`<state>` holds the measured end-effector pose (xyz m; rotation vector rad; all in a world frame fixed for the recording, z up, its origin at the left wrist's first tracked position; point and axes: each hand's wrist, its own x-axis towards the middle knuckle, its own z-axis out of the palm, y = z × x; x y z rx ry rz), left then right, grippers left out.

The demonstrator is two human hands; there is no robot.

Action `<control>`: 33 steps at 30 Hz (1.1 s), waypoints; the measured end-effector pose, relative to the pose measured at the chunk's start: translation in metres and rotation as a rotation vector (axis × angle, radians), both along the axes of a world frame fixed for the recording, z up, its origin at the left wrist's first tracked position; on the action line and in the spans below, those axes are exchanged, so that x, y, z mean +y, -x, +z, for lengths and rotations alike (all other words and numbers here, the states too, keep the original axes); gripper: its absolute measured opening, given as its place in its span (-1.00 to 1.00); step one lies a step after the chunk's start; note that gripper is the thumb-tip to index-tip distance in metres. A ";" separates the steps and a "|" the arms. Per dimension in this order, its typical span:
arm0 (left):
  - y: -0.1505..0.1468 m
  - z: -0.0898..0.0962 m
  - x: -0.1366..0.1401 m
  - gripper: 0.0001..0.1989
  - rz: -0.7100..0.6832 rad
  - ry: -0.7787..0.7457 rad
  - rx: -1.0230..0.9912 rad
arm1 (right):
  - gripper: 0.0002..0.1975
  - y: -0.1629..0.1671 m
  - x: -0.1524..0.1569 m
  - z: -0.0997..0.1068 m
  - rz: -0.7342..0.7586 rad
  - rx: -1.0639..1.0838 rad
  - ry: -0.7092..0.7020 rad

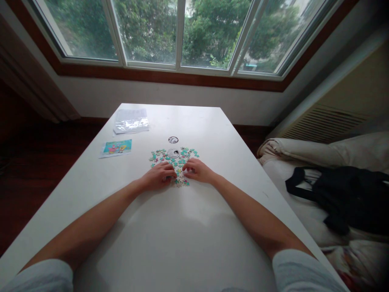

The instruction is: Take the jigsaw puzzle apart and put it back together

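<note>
Loosely curled fingers (169, 168), left hand (156, 177) and right hand (199, 169) at the jigsaw pieces (172, 160), any grasp impossible to tell, pieces spread between them and toward twelve o'clock, two round discs (173, 140) at twelve, cartoon sheet (117, 148) at ten, plastic sleeve (132, 121) at eleven, white tabletop (173, 235) beneath.

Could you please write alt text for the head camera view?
A person's left hand and right hand are among loose puzzle pieces on a white table. To the left lie a cartoon picture and a plastic packet; a window is beyond.
</note>
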<state>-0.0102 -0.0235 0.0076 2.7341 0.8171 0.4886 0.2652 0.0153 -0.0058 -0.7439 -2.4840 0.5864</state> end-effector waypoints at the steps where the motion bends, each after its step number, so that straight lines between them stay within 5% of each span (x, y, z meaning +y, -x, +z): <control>1: 0.000 0.000 0.000 -0.72 0.001 0.002 -0.002 | -0.88 0.001 -0.001 0.001 0.011 -0.013 -0.016; 13: -0.002 0.000 0.001 -0.82 0.003 -0.019 -0.035 | -0.82 0.008 -0.003 -0.003 -0.019 -0.057 -0.040; 21: 0.001 -0.003 0.004 -0.79 0.047 -0.059 -0.020 | -0.86 0.006 0.001 -0.006 0.020 0.081 0.151; 26: 0.006 -0.004 0.006 -0.83 0.216 -0.129 -0.045 | -0.91 0.003 -0.002 -0.006 -0.126 0.199 0.269; 33: 0.022 -0.009 0.021 -0.87 0.541 -0.136 -0.108 | -0.91 -0.005 -0.001 -0.004 -0.204 0.008 -0.112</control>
